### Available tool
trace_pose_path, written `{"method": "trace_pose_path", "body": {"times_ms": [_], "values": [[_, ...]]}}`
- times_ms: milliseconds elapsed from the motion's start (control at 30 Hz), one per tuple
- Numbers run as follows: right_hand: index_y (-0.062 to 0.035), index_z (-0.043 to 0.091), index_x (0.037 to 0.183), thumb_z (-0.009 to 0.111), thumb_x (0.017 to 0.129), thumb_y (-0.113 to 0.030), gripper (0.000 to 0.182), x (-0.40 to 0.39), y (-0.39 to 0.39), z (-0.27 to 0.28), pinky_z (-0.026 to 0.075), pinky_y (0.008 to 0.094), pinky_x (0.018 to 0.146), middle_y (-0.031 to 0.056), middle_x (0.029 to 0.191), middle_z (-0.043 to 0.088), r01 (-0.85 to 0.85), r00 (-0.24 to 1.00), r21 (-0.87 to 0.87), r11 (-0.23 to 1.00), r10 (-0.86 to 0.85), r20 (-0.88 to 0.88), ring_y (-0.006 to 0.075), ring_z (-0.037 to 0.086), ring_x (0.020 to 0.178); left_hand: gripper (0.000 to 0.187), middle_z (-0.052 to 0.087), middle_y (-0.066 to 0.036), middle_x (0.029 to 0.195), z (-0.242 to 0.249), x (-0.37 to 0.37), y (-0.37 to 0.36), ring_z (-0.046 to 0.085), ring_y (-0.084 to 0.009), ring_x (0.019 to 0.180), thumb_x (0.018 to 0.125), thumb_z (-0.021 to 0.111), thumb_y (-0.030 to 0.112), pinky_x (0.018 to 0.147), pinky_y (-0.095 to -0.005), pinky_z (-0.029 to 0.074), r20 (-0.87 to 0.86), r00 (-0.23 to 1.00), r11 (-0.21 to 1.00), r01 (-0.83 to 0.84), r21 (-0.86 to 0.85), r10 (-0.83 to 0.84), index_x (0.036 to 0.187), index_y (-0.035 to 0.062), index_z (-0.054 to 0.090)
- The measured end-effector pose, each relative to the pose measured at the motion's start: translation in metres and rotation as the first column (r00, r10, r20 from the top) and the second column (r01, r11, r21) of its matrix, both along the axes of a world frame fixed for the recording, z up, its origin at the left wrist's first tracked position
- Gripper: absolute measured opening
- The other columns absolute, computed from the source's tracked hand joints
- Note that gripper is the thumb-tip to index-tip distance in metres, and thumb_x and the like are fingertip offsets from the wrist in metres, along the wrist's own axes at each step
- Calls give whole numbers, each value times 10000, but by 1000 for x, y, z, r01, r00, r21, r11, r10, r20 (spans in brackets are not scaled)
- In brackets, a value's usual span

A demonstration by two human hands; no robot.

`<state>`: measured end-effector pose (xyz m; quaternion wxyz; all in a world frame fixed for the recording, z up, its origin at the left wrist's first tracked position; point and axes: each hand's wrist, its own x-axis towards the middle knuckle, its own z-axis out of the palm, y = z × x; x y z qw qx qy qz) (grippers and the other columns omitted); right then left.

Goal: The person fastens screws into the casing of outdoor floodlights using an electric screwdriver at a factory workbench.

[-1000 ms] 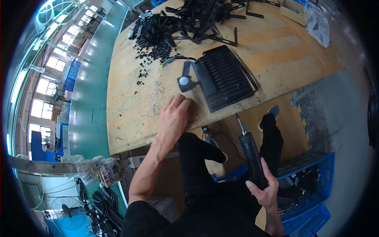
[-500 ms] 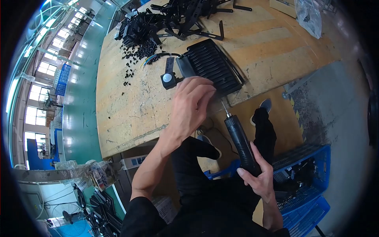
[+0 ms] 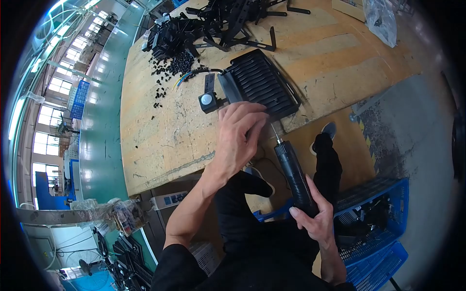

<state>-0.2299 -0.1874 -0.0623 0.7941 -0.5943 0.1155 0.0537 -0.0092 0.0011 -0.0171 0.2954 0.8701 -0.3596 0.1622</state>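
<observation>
A black ribbed lamp housing (image 3: 259, 80) lies near the front edge of the wooden table (image 3: 160, 145). Beside it is a black sensor (image 3: 207, 101) with a white dome, and coloured wires (image 3: 182, 80) stick out at its upper left. My left hand (image 3: 240, 133) is at the housing's lower corner, thumb and fingers pinched together; what they hold, if anything, is hidden. Wrapped round a black electric screwdriver (image 3: 295, 174), my right hand (image 3: 315, 213) holds it below the table edge. Its thin bit points up towards my left fingertips.
Small black screws (image 3: 179, 65) lie scattered at the table's upper left. Behind them are piled black brackets (image 3: 235, 24). A plastic bag (image 3: 380, 22) and cardboard box (image 3: 349, 7) are at the far right. Blue crates (image 3: 400, 208) with black parts stand on the floor at the lower right.
My left hand has shifted slightly down and right, its fingers still bunched. The screwdriver in my right hand has moved slightly left. The sensor sits slightly lower in view.
</observation>
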Motion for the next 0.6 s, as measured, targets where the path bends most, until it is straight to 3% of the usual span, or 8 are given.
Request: {"method": "trace_pose_path", "body": {"times_ms": [133, 200, 233, 300, 400, 467, 500, 600], "values": [[42, 386, 1614, 803, 908, -46, 825, 2, -1, 6, 530, 205, 597, 82, 1036, 718, -15, 999, -21, 1000, 14, -36, 57, 648, 686, 167, 764, -104, 1163, 7, 4, 8, 686, -293, 1115, 959, 693, 20, 1002, -408, 501, 3, 999, 999, 50, -16, -50, 1103, 35, 776], [56, 401, 1603, 803, 903, -40, 812, 4, -3, 2, 566, 227, 745, 113, 1129, 725, -15, 1000, -112, 994, 15, -7, 84, 684, 829, 200, 764, -130, 1168, 19, 13, 8, 707, -321, 1093, 969, 683, 29, 984, -408, 525, -183, 983, 1000, 6, -26, -11, 1151, 25, 768], [56, 401, 1603, 803, 903, -40, 812, 4, -6, -1, 566, 227, 745, 113, 1129, 725, -24, 1000, -115, 993, 23, -8, 84, 684, 829, 209, 756, -160, 1178, 22, 25, 3, 723, -337, 1069, 979, 674, 38, 968, -408, 548, -156, 988, 997, 3, -80, -15, 1168, 14, 759], [65, 421, 1589, 806, 888, -26, 805, 4, -12, -8, 560, 268, 903, 156, 1251, 717, -30, 1000, -196, 980, 29, -5, 126, 694, 997, 216, 740, -160, 1233, 26, 62, -14, 695, -328, 1157, 989, 674, 64, 1006, -405, 537, 36, 999, 999, 28, -31, -27, 1184, 18, 755], [71, 433, 1578, 813, 869, -17, 809, 11, -13, -2, 552, 305, 976, 189, 1316, 706, -53, 999, -189, 981, 49, -24, 161, 692, 1090, 284, 691, -178, 1327, 9, 114, -43, 636, -360, 1248, 1030, 660, 234, 1060, -469, 499, 214, 976, 996, -39, 76, 21, 1202, 27, 752], [73, 438, 1574, 816, 864, -19, 810, 17, -14, 2, 556, 308, 978, 199, 1320, 705, -68, 998, -226, 972, 66, -13, 166, 693, 1103, 462, 638, -211, 1389, -8, 126, -53, 569, -407, 1311, 1054, 588, 444, 1099, -547, 429, 281, 948, 951, -216, 221, 150, 1253, 56, 739], [75, 442, 1570, 820, 859, -20, 811, 18, -14, 3, 559, 312, 980, 210, 1325, 704, -68, 998, -257, 964, 71, -1, 172, 694, 1117, 620, 619, -248, 1382, -16, 133, -49, 556, -432, 1301, 1036, 528, 597, 1100, -581, 386, 65, 988, 955, -150, 255, 138, 1296, 68, 721], [77, 448, 1564, 827, 848, -18, 816, 24, -18, 4, 565, 320, 979, 229, 1313, 709, -89, 988, -424, 901, 134, 79, 191, 705, 1132, 613, 634, -252, 1328, -12, 124, -51, 557, -426, 1282, 996, 559, 570, 1091, -550, 384, 91, 981, 947, -191, 260, 172, 1291, 55, 713]]}}
